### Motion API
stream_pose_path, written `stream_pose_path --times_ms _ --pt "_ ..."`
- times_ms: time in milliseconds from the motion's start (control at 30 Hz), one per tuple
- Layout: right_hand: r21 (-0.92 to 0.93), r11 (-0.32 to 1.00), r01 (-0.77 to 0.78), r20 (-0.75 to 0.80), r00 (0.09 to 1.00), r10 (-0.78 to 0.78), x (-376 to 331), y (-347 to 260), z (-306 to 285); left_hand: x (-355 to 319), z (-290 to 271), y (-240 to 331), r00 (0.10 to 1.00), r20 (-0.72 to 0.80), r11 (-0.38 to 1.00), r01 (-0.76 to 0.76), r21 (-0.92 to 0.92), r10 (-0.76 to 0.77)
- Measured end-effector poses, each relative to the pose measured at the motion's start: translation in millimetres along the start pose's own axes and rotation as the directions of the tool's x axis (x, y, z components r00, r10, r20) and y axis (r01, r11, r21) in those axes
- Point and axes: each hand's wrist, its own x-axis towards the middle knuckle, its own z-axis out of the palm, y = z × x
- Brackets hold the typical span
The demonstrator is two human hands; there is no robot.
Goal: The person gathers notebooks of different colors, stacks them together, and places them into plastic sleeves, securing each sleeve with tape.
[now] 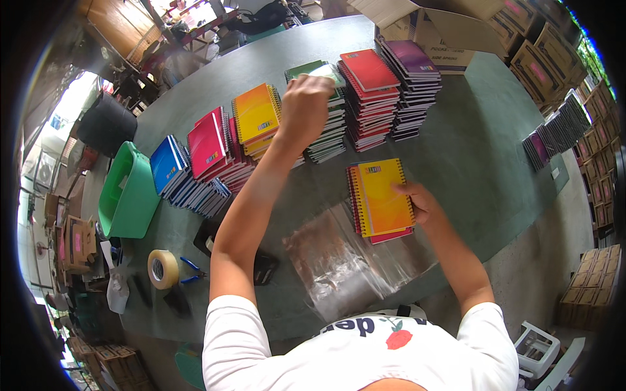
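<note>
Green tabletop: left hand pinches green notebook; right hand fingers press yellow notebook's edge.

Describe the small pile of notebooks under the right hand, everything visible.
The small pile of notebooks lies flat on the green table, apart from the row of taller stacks. Its top book has a glossy yellow-orange cover and a dark spiral binding along its left edge; red covers show beneath. The right hand rests fingertips on its right edge. Clear plastic bags lie just beside it.

The green table carries spiral notebook stacks, clear plastic bags, a tape roll and a green tub.
</note>
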Motion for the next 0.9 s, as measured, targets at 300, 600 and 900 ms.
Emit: stream_pose_path --times_ms 300,600,900 --pt "-0.134 0.988 0.076 -0.055 0.995 -0.084 -35.3 -22.8 -0.4 4.6 31.5 64.3 0.874 0.245 0.845 -0.279 -0.456 0.421" --pt "0.217 0.968 0.129 -0.183 0.979 -0.090 -52.5 -44.3 -46.3 28.6 53.8 81.4 0.992 0.056 0.988 -0.115 0.101 0.110" --pt "0.080 0.985 0.156 -0.128 0.981 -0.145 -57.4 -56.0 -41.5 27.7 73.1 50.0 0.990 0.127 0.972 0.028 0.234 -0.059"
